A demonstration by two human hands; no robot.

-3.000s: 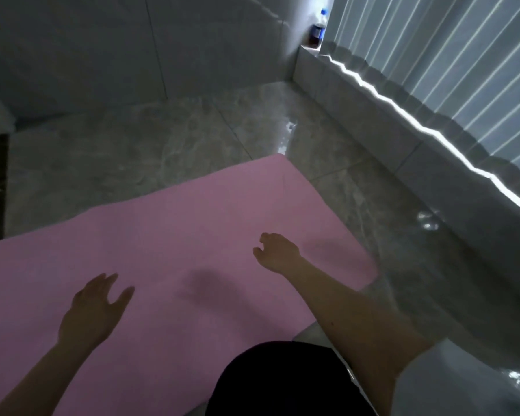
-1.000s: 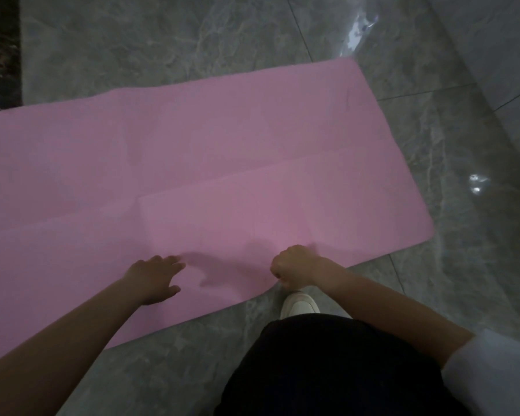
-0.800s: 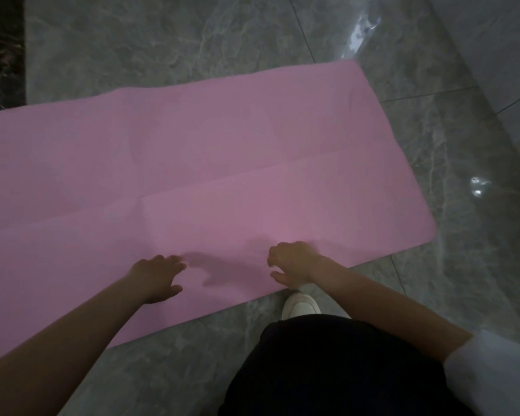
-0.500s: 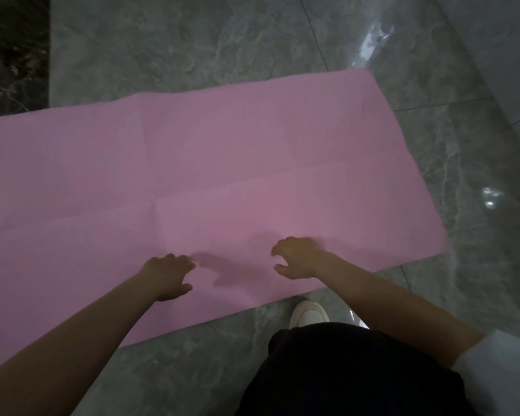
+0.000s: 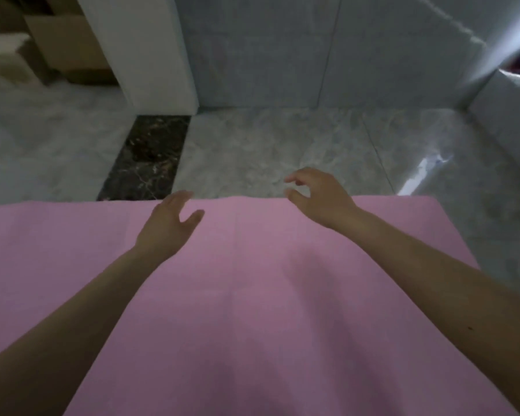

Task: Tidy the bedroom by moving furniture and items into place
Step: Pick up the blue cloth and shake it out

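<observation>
pink mat (image 5: 252, 295) lay flat on the floor (image 5: 252, 151), long axis left to right. both hands hovered released near its far edge, left hand (image 5: 168, 226) over it, right hand (image 5: 318, 196) nearer that edge.

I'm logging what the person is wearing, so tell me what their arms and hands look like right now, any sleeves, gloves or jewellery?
Both forearms are bare in this frame; no sleeve shows. The left hand and right hand wear no gloves, and no rings, watch or bracelet are visible. The picture is dim and soft, so small details could be missed.
</observation>
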